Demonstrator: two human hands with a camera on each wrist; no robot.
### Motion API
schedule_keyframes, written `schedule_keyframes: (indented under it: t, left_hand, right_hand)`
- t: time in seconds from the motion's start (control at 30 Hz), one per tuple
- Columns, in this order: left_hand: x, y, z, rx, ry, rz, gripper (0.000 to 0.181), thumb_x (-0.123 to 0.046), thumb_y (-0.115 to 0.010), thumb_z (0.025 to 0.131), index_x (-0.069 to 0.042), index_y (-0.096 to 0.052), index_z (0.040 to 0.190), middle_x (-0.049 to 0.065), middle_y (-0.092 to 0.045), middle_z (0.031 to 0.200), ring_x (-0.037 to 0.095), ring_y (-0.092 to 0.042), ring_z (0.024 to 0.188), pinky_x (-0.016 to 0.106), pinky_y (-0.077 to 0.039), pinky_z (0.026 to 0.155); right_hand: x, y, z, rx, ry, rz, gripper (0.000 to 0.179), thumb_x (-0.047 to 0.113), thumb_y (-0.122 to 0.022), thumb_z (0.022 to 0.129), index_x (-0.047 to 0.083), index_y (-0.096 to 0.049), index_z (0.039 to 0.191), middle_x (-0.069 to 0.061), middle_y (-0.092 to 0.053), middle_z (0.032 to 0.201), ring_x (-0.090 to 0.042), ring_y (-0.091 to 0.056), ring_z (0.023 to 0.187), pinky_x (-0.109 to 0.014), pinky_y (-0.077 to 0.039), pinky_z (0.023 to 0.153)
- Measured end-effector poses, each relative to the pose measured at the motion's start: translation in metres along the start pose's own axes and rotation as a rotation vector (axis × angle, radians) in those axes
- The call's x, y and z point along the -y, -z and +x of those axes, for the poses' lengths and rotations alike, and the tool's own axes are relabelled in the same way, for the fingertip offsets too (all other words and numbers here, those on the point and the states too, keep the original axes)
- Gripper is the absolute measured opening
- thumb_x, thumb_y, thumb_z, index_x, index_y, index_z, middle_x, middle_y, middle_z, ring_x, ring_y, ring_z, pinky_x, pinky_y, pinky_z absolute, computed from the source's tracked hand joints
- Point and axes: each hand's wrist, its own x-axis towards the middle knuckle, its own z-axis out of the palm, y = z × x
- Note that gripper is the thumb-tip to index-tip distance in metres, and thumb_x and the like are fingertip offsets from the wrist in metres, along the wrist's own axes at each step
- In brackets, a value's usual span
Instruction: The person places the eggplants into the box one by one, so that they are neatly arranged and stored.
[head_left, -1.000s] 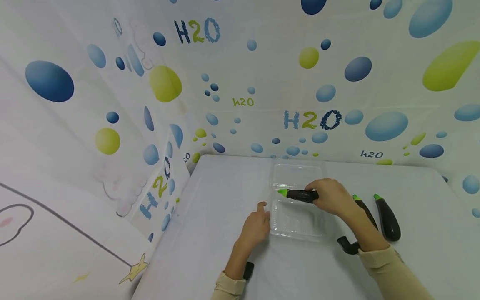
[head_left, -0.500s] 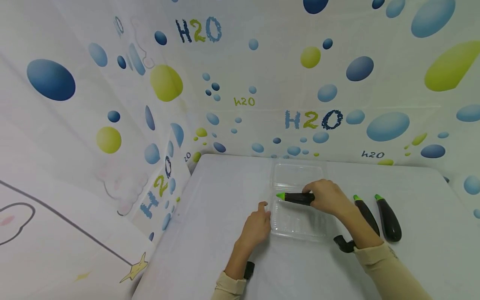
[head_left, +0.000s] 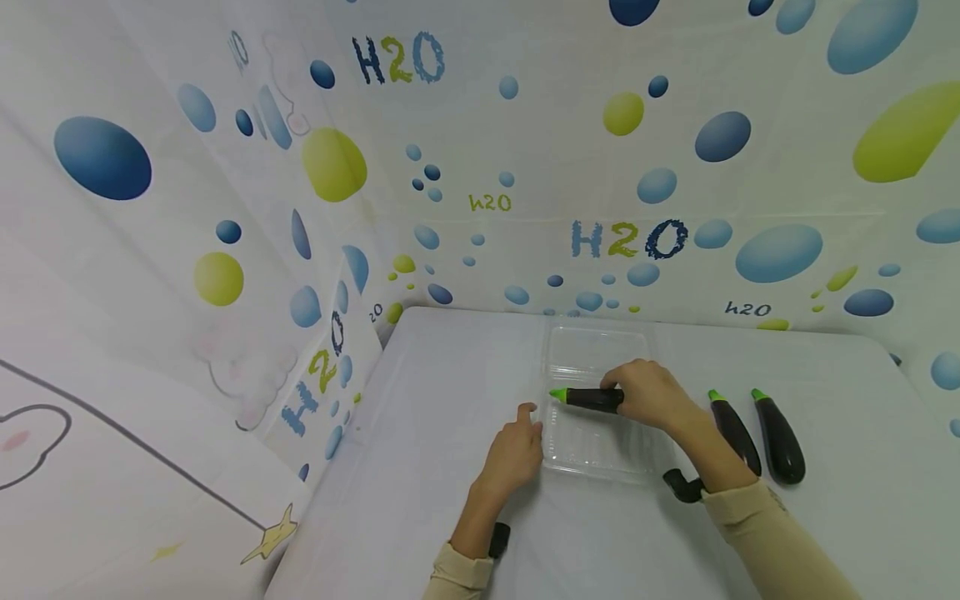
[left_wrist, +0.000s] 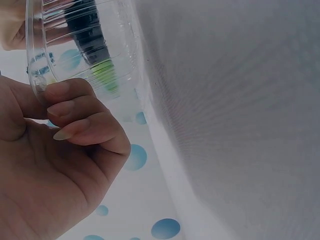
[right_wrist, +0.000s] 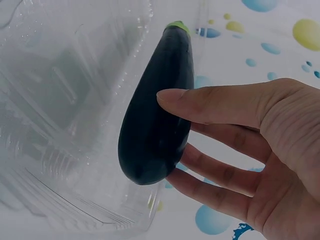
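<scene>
A clear plastic clamshell box lies opened out on the white table. My right hand holds a dark eggplant with a bright green stem end over the box, the stem pointing left. In the right wrist view, my thumb lies along one side of the eggplant, with the other fingers behind it. My left hand is at the box's left edge. The left wrist view shows its thumb and curled fingers pinching the clear rim.
Two more dark eggplants lie to the right of the box, one partly behind my right forearm and the other farther right. A white curtain printed with blue and green dots rises behind the table.
My right hand has moved slightly left and nearer to me, bringing the eggplant lower over the box. The left hand has kept its place at the edge.
</scene>
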Motion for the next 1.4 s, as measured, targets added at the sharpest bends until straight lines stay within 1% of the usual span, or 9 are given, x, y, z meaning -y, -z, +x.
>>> schedule_keyframes:
  t: [0.33, 0.47, 0.6, 0.73, 1.07, 1.3, 1.4]
  left_hand:
    - [-0.002, -0.001, 0.0, -0.002, 0.01, 0.011, 0.042, -0.019, -0.046, 0.112, 0.005, -0.046, 0.147, -0.002, -0.05, 0.059, 0.011, -0.043, 0.05, 0.029, -0.034, 0.047]
    - [-0.002, -0.001, 0.0, -0.007, 0.003, 0.002, 0.042, -0.018, -0.047, 0.112, 0.005, -0.046, 0.146, -0.003, -0.048, 0.058, 0.01, -0.041, 0.048, 0.028, -0.032, 0.045]
    - [-0.001, -0.001, 0.0, -0.011, -0.002, -0.003, 0.042, -0.018, -0.047, 0.111, 0.006, -0.046, 0.146, -0.003, -0.048, 0.058, 0.01, -0.04, 0.047, 0.028, -0.031, 0.044]
    - [-0.002, -0.001, 0.0, -0.011, -0.002, 0.001, 0.042, -0.018, -0.048, 0.111, 0.005, -0.047, 0.146, -0.002, -0.049, 0.058, 0.011, -0.042, 0.048, 0.028, -0.033, 0.045]
    - [0.0, -0.001, 0.001, -0.011, -0.005, 0.022, 0.041, -0.018, -0.048, 0.111, 0.005, -0.047, 0.145, 0.0, -0.051, 0.06, 0.013, -0.046, 0.052, 0.03, -0.036, 0.048]
    - [0.001, -0.002, 0.001, -0.009, -0.012, 0.021, 0.041, -0.019, -0.047, 0.111, 0.005, -0.047, 0.145, -0.001, -0.05, 0.06, 0.013, -0.045, 0.052, 0.03, -0.036, 0.049]
    - [0.001, -0.002, 0.001, -0.01, -0.017, 0.018, 0.041, -0.018, -0.047, 0.111, 0.006, -0.047, 0.145, -0.001, -0.05, 0.06, 0.013, -0.046, 0.052, 0.03, -0.037, 0.049]
  right_hand:
    - [0.001, -0.006, 0.004, 0.001, 0.002, -0.035, 0.036, -0.005, -0.086, 0.072, 0.009, -0.082, 0.106, -0.01, -0.077, 0.105, -0.029, -0.071, 0.097, -0.049, -0.057, 0.084]
    - [0.002, -0.005, 0.005, 0.005, 0.005, -0.046, 0.036, -0.005, -0.087, 0.071, 0.008, -0.082, 0.104, -0.009, -0.077, 0.101, -0.027, -0.07, 0.093, -0.048, -0.057, 0.082]
    - [0.003, -0.004, 0.007, 0.015, 0.02, -0.062, 0.037, -0.006, -0.088, 0.068, 0.008, -0.083, 0.101, -0.007, -0.077, 0.098, -0.024, -0.068, 0.088, -0.046, -0.056, 0.08]
    - [0.001, -0.005, 0.008, 0.03, 0.038, -0.076, 0.036, -0.007, -0.088, 0.066, 0.008, -0.083, 0.098, -0.006, -0.077, 0.094, -0.023, -0.067, 0.085, -0.045, -0.056, 0.079]
    - [0.0, -0.01, 0.012, 0.078, 0.033, -0.066, 0.033, -0.01, -0.086, 0.068, 0.008, -0.082, 0.096, -0.006, -0.077, 0.094, -0.022, -0.065, 0.084, -0.044, -0.055, 0.078]
    - [0.004, -0.009, 0.01, 0.058, 0.034, -0.086, 0.034, -0.011, -0.084, 0.069, 0.009, -0.082, 0.096, -0.006, -0.077, 0.093, -0.022, -0.066, 0.083, -0.044, -0.056, 0.076]
    - [0.005, -0.008, 0.01, 0.053, 0.028, -0.102, 0.035, -0.01, -0.084, 0.069, 0.008, -0.082, 0.098, -0.007, -0.077, 0.096, -0.024, -0.068, 0.085, -0.044, -0.056, 0.075]
